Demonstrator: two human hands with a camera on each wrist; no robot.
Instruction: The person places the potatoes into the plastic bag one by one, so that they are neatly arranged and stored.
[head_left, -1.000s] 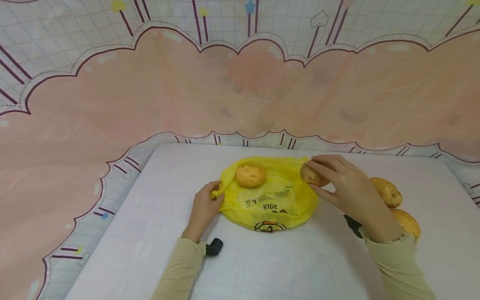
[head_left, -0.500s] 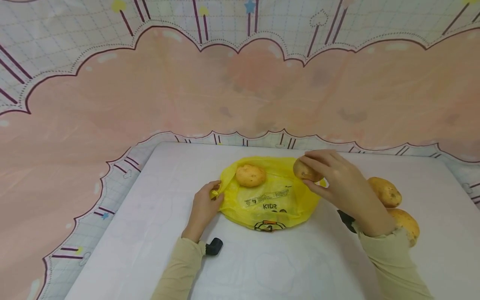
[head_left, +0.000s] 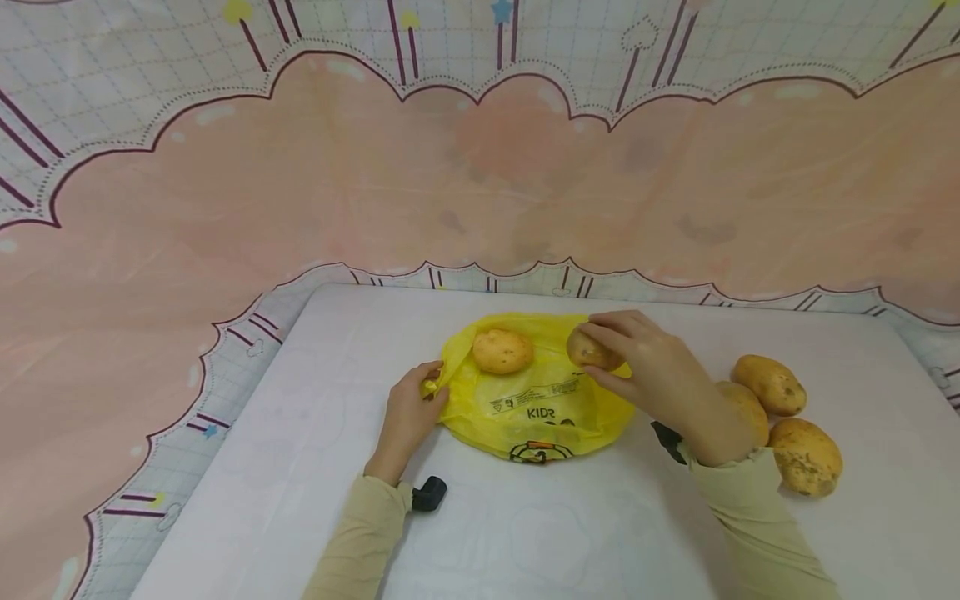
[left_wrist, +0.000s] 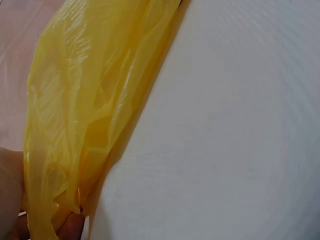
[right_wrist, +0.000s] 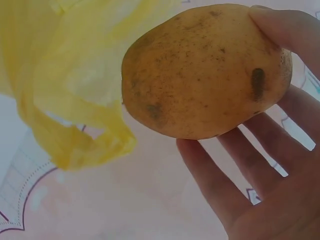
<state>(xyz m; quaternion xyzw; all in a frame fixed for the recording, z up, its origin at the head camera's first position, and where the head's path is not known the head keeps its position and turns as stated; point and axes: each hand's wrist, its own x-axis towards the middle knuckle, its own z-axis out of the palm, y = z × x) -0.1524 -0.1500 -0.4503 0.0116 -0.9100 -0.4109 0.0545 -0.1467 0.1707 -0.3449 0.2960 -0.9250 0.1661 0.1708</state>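
A yellow plastic bag (head_left: pixel 540 387) with black print lies spread on the table. One potato (head_left: pixel 502 352) rests on its left part. My left hand (head_left: pixel 408 417) pinches the bag's left edge; in the left wrist view the gathered yellow film (left_wrist: pixel 90 100) runs up from the fingertips. Over the bag's right side, my right hand (head_left: pixel 660 375) grips another potato (head_left: pixel 592 348) between thumb and fingers. Seen from the right wrist, this potato (right_wrist: pixel 205 75) has dark spots, and the thumb and fingertips press on its sides.
To the right lie more potatoes: one at the back (head_left: pixel 770 385), one in front (head_left: pixel 807 457), and one (head_left: pixel 742 408) partly behind my right wrist. The white table (head_left: pixel 562 525) ends at a patterned cloth backdrop (head_left: pixel 487 183).
My right hand has moved left with its potato, from the bag's right edge to over the bag. A third potato at the right has come into sight. The left hand has stayed put.
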